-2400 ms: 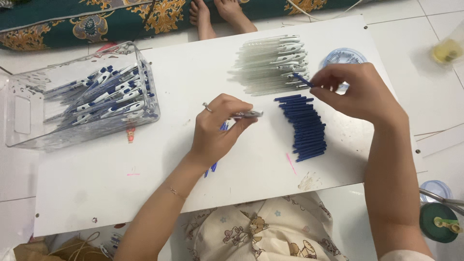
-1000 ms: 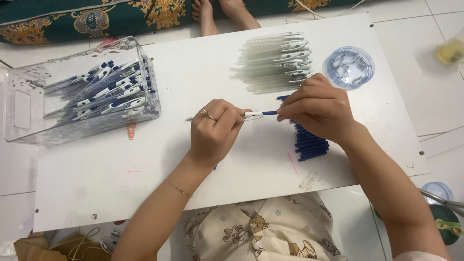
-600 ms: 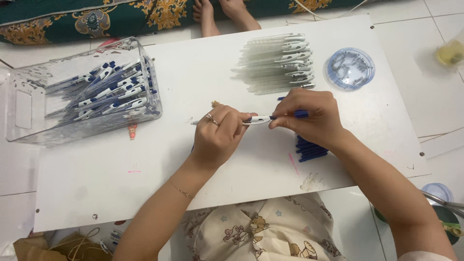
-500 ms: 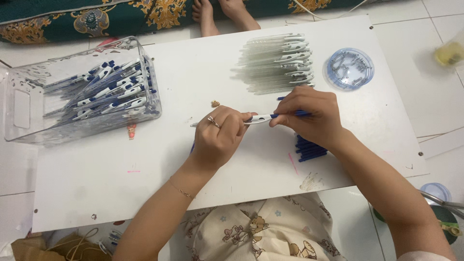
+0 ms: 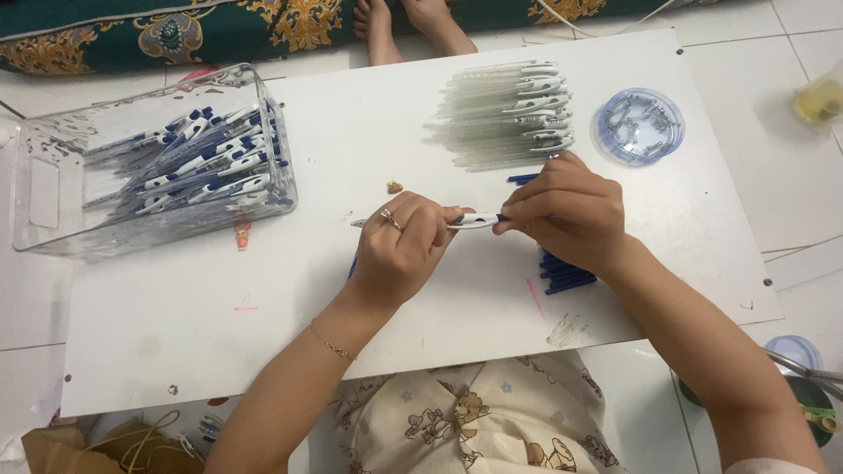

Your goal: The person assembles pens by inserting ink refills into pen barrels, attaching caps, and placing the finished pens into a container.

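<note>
Both hands, left hand [image 5: 399, 254] and right hand [image 5: 566, 211], pinch one white-and-blue plastic pen [image 5: 474, 220] above a white board [image 5: 290, 325] on tiled floor, a clear plastic bin [image 5: 263, 114] of pens leftward.

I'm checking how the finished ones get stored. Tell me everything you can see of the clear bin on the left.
The clear bin is a rectangular box of transparent plastic, open-topped, with a handle cut-out in its left end. It rests on the white board's left edge, slightly askew. Inside lies a loose pile of blue-and-white pens, mostly pointing the same way. Neither hand touches it.
</note>
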